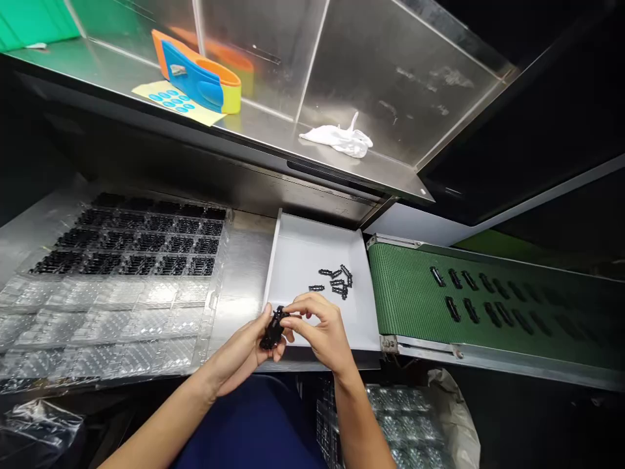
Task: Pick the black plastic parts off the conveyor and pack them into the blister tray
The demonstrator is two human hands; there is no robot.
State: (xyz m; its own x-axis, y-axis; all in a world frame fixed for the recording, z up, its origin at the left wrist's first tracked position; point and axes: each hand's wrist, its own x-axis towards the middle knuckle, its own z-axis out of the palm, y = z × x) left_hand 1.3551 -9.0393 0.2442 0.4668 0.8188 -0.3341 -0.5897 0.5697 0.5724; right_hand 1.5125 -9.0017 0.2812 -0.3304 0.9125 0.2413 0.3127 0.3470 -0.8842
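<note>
A small stack of black plastic parts [272,332] is gripped in my left hand [251,345], above the near left edge of the white tray [317,238]. My right hand [315,324] pinches at the upper end of the same stack, its thumb and forefinger touching a black part there. Behind my hands, several loose black parts [338,281] lie in the white tray. To the left sits a clear blister tray [146,293], its far rows filled with stacked black parts [149,242] and its near rows showing bare plastic pockets.
On the right a green conveyor belt [405,293] carries several black parts in two rows. A steel shelf [273,133] overhangs the back, holding an orange, blue and yellow tape roll [195,75], a sticker sheet [178,104] and a crumpled white glove [339,138]. More clear trays [410,423] are below right.
</note>
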